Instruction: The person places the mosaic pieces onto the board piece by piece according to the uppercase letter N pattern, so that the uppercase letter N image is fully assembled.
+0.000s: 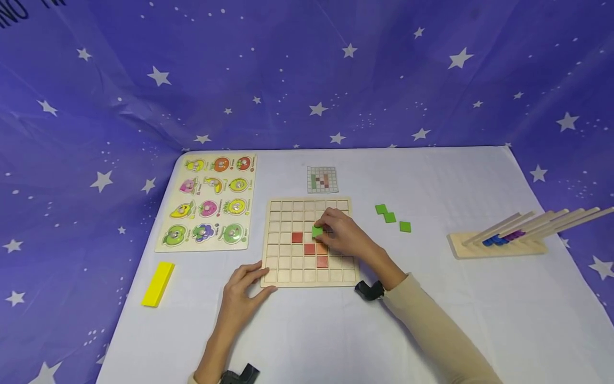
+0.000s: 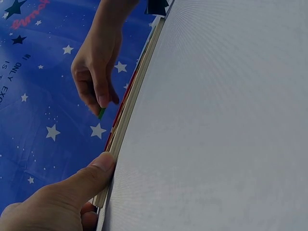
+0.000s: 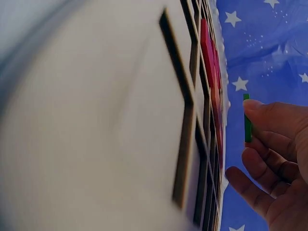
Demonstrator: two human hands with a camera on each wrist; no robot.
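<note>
Puzzle board (image 1: 192, 247) of fruit pieces and, nearer the person, a yellow block (image 1: 158, 284), both at the left of the white tabletop (image 1: 527, 298). Next, the left hand (image 1: 242, 293): thumb and fingers curved about the near left corner of the grid board (image 1: 284, 263), apparently to steady it. Within the grid, three red tiles (image 1: 309, 249) step diagonally toward the near right; an orange tile (image 1: 322, 249), partly hidden by the right hand (image 1: 341, 233), lies beside them. Beyond the board's far edge, a printed card (image 1: 325, 180) with a coloured grid pattern. Over the grid, a green tile (image 1: 316, 232), pinched at the tips of the right hand's thumb and finger; its remaining fingers are loosely bent and hold nothing. Both wrist views show this tile apart from the board. The step in hand is judged to be placement of the tile; the next move would call for aligning it with a cell and lowering it flat before the grip is released. Farther right, three loose green tiles (image 1: 390, 217), two apparently touching at a corner; at far right, a peg stand (image 1: 479, 252) with blue and purple pieces.
</note>
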